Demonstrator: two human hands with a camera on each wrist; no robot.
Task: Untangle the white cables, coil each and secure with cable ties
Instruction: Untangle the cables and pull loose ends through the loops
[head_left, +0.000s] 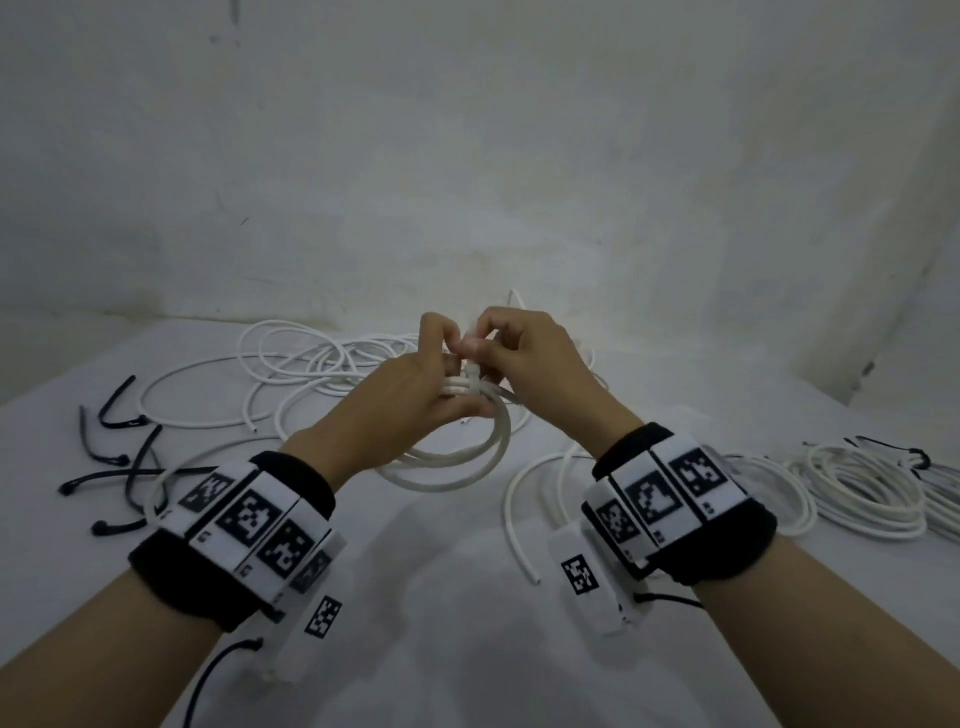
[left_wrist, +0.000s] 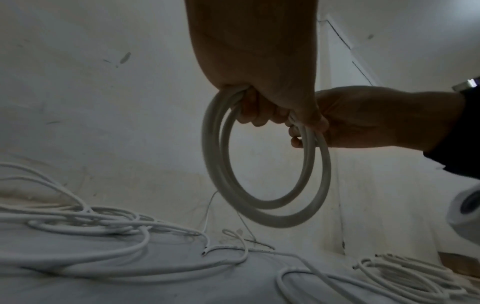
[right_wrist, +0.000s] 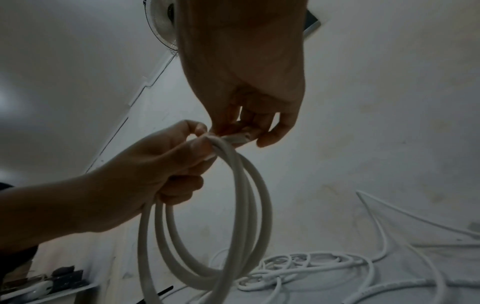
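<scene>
Hanging in mid-air at the centre of the head view, the coiled white cable (head_left: 457, 457) makes a few round loops held above the white table (head_left: 441, 597). Its top is bunched together where both hands meet. The left hand (head_left: 410, 389) has its fingers curled round the gathered strands, gripping the bundle; the left wrist view shows the loops (left_wrist: 262, 205) dropping from that closed fist. The right hand (head_left: 524, 358) pinches a white cable tie (head_left: 471, 371) at the top of the bundle, thumb and forefinger closed on it (the right wrist view shows a small pale piece (right_wrist: 237, 138) between those fingertips, blurred). Whether the tie is fully drawn tight cannot be told.

Behind the hands, toward the middle left of the head view, a loose tangle of white cables (head_left: 311, 364) sprawls on the table. A further loose cable (head_left: 519, 499) curves just right of the held coil, its cut end pointing to the lower centre. At the far right edge lies a finished coil (head_left: 862, 488), with a black tie (head_left: 914, 460) on it. At the left edge several black cable ties (head_left: 130, 457) lie scattered and crossing one another. Both wrists wear black bands (head_left: 680, 499) carrying white blocks printed with black square markers. A pale, stained wall (head_left: 467, 156) fills the upper half of the frame.
</scene>
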